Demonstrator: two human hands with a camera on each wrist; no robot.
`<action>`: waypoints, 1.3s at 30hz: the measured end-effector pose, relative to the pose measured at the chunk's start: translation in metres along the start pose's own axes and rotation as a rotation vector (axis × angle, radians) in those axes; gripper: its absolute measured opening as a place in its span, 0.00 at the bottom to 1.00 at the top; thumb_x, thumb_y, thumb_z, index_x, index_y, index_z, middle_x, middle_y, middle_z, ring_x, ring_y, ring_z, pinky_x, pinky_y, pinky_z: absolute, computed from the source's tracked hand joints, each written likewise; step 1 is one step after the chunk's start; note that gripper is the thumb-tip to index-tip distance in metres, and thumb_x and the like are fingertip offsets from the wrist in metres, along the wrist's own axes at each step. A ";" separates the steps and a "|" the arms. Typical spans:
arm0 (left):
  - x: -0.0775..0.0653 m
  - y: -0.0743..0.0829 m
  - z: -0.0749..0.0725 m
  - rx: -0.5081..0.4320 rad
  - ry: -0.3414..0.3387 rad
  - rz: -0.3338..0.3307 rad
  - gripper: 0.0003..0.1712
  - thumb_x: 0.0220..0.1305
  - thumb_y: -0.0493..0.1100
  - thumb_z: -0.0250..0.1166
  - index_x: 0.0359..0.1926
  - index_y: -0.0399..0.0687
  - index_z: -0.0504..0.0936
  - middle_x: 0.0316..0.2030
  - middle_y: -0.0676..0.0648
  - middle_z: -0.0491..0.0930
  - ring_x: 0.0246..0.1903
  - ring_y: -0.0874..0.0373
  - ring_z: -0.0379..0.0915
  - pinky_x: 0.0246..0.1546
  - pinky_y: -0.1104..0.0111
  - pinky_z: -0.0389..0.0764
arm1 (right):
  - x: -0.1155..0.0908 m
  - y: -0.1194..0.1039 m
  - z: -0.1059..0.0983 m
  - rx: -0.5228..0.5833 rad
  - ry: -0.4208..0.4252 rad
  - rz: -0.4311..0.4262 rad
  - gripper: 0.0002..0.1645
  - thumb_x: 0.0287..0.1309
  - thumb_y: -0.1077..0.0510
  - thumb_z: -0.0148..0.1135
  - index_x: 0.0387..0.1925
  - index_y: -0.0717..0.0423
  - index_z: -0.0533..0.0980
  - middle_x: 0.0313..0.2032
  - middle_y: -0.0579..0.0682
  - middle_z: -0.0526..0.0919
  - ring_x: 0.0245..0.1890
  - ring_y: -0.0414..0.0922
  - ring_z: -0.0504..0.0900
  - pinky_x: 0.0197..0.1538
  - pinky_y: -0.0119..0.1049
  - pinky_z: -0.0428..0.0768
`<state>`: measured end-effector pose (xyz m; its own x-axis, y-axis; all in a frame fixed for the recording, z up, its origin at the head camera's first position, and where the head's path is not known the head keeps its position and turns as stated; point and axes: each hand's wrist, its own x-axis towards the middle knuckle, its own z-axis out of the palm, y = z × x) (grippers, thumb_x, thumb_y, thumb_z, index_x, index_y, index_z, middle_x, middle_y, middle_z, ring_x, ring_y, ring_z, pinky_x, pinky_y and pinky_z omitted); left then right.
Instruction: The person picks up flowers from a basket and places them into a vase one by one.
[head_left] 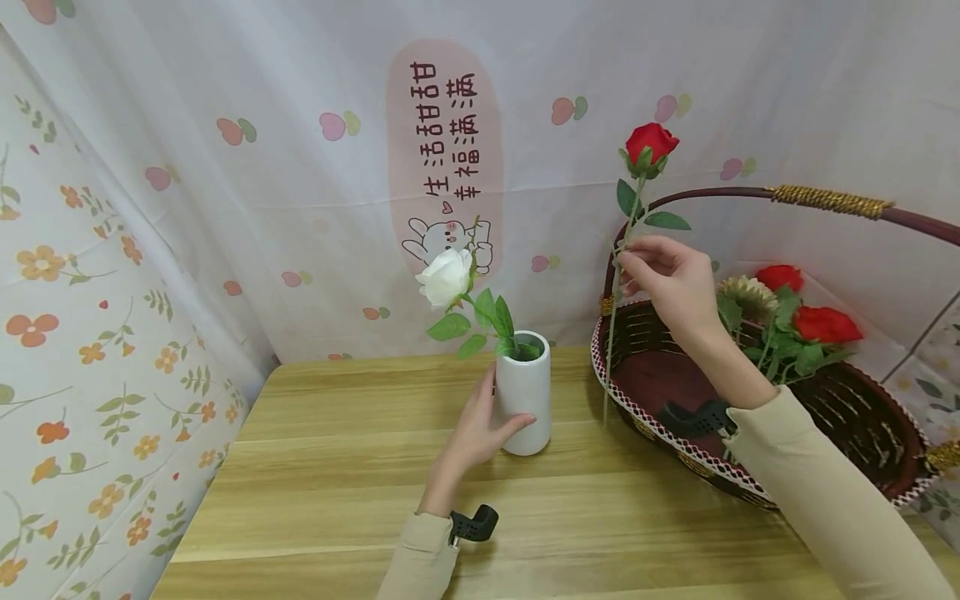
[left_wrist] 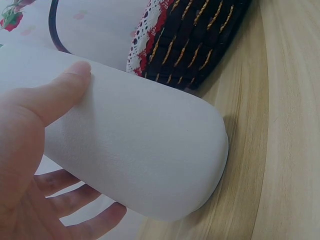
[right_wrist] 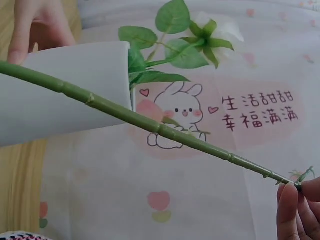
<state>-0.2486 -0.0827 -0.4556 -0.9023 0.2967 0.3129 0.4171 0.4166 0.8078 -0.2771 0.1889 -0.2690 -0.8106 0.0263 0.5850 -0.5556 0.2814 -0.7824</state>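
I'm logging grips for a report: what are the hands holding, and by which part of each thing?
The right hand pinches the red rose high on its stem. The left hand grips the white vase around its side.

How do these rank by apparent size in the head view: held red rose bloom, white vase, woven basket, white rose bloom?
1. Woven basket
2. White vase
3. White rose bloom and held red rose bloom: too alike to rank
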 end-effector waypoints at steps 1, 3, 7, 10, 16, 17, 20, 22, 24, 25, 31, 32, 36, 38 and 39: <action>0.000 0.000 0.000 0.002 0.001 0.001 0.59 0.62 0.54 0.73 0.80 0.45 0.46 0.75 0.39 0.56 0.72 0.46 0.57 0.70 0.51 0.63 | 0.002 -0.001 0.002 0.013 0.002 -0.002 0.13 0.66 0.58 0.66 0.46 0.64 0.82 0.30 0.45 0.86 0.25 0.42 0.83 0.30 0.29 0.84; 0.000 -0.001 0.000 0.005 0.002 0.001 0.59 0.62 0.54 0.74 0.80 0.45 0.46 0.75 0.39 0.56 0.72 0.46 0.57 0.70 0.51 0.62 | 0.006 -0.002 0.005 0.048 0.008 -0.004 0.12 0.66 0.59 0.67 0.45 0.64 0.82 0.30 0.46 0.86 0.25 0.41 0.83 0.30 0.29 0.83; 0.001 -0.003 0.001 0.009 0.006 0.003 0.59 0.62 0.54 0.74 0.80 0.44 0.46 0.75 0.39 0.55 0.72 0.46 0.57 0.70 0.51 0.62 | 0.013 -0.005 0.012 0.151 0.013 -0.015 0.10 0.64 0.62 0.67 0.44 0.66 0.82 0.30 0.49 0.86 0.25 0.41 0.82 0.30 0.29 0.83; 0.001 -0.003 0.001 0.009 0.004 0.002 0.59 0.62 0.54 0.74 0.80 0.44 0.46 0.76 0.39 0.55 0.72 0.46 0.56 0.70 0.51 0.62 | 0.018 -0.009 0.017 0.197 0.010 -0.021 0.09 0.64 0.63 0.67 0.43 0.66 0.82 0.30 0.49 0.85 0.26 0.42 0.82 0.31 0.29 0.84; 0.000 -0.001 0.000 0.004 0.003 0.009 0.59 0.62 0.54 0.74 0.80 0.44 0.46 0.76 0.39 0.55 0.72 0.47 0.56 0.70 0.51 0.62 | 0.026 -0.019 0.027 0.241 0.020 -0.021 0.11 0.63 0.63 0.68 0.45 0.66 0.82 0.32 0.49 0.86 0.28 0.42 0.83 0.33 0.29 0.84; 0.000 0.000 -0.001 0.004 0.003 0.010 0.59 0.62 0.54 0.74 0.80 0.44 0.46 0.76 0.39 0.55 0.72 0.47 0.56 0.70 0.51 0.62 | 0.027 -0.021 0.028 0.249 0.022 -0.024 0.11 0.63 0.63 0.68 0.45 0.66 0.82 0.32 0.49 0.86 0.28 0.42 0.84 0.33 0.29 0.84; 0.000 0.000 -0.001 0.001 0.003 0.006 0.59 0.62 0.54 0.74 0.80 0.45 0.46 0.76 0.40 0.55 0.73 0.47 0.56 0.70 0.52 0.62 | 0.030 -0.025 0.032 0.254 0.022 -0.037 0.12 0.64 0.63 0.68 0.46 0.66 0.82 0.32 0.49 0.86 0.28 0.42 0.84 0.34 0.29 0.84; -0.001 0.000 0.000 0.000 0.002 0.004 0.58 0.62 0.55 0.73 0.80 0.45 0.46 0.76 0.40 0.55 0.73 0.47 0.56 0.70 0.51 0.62 | 0.032 -0.027 0.034 0.248 0.028 -0.049 0.12 0.64 0.63 0.67 0.46 0.66 0.82 0.32 0.49 0.86 0.29 0.43 0.83 0.35 0.29 0.84; -0.001 0.000 0.000 -0.006 0.001 0.004 0.58 0.62 0.55 0.73 0.80 0.45 0.46 0.76 0.40 0.55 0.72 0.46 0.56 0.70 0.51 0.62 | 0.035 -0.030 0.036 0.235 0.037 -0.057 0.11 0.64 0.62 0.67 0.46 0.65 0.82 0.32 0.49 0.86 0.29 0.43 0.83 0.35 0.29 0.84; -0.001 0.000 0.000 -0.007 0.001 0.004 0.58 0.62 0.55 0.73 0.80 0.45 0.47 0.76 0.39 0.55 0.72 0.46 0.56 0.70 0.50 0.62 | 0.037 -0.031 0.037 0.231 0.044 -0.061 0.11 0.64 0.62 0.67 0.46 0.65 0.82 0.32 0.49 0.86 0.29 0.43 0.83 0.35 0.29 0.84; 0.000 -0.003 0.001 -0.006 0.006 0.006 0.58 0.62 0.54 0.73 0.80 0.44 0.47 0.75 0.39 0.55 0.72 0.45 0.56 0.69 0.50 0.63 | 0.047 -0.040 0.043 0.244 0.081 -0.053 0.10 0.64 0.62 0.67 0.46 0.63 0.82 0.32 0.51 0.86 0.30 0.44 0.84 0.35 0.28 0.84; 0.000 -0.003 0.000 -0.006 0.005 0.005 0.58 0.62 0.54 0.73 0.80 0.45 0.46 0.76 0.39 0.55 0.72 0.45 0.56 0.69 0.50 0.63 | 0.048 -0.040 0.045 0.243 0.083 -0.049 0.11 0.64 0.62 0.67 0.46 0.63 0.82 0.33 0.51 0.86 0.30 0.43 0.84 0.35 0.28 0.84; 0.000 -0.003 0.000 -0.012 0.004 0.007 0.58 0.62 0.54 0.73 0.80 0.45 0.46 0.75 0.39 0.55 0.72 0.46 0.57 0.69 0.50 0.63 | 0.050 -0.038 0.051 0.222 0.086 -0.032 0.13 0.65 0.62 0.67 0.49 0.65 0.81 0.33 0.50 0.86 0.30 0.43 0.85 0.35 0.28 0.84; 0.000 -0.003 0.001 -0.014 0.004 0.011 0.58 0.62 0.54 0.73 0.80 0.45 0.47 0.75 0.39 0.56 0.72 0.46 0.57 0.69 0.50 0.64 | 0.050 -0.036 0.052 0.206 0.086 -0.030 0.14 0.65 0.62 0.66 0.50 0.66 0.80 0.33 0.49 0.86 0.30 0.43 0.85 0.35 0.28 0.84; 0.001 -0.003 0.001 -0.013 0.003 0.012 0.58 0.62 0.54 0.73 0.80 0.45 0.47 0.75 0.39 0.56 0.71 0.46 0.58 0.69 0.51 0.64 | 0.050 -0.035 0.053 0.203 0.087 -0.030 0.15 0.65 0.62 0.66 0.50 0.67 0.80 0.33 0.49 0.86 0.30 0.44 0.85 0.35 0.28 0.84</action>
<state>-0.2503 -0.0828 -0.4583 -0.8974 0.2988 0.3246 0.4268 0.4019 0.8102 -0.3078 0.1296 -0.2239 -0.7790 0.1062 0.6180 -0.6121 0.0850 -0.7862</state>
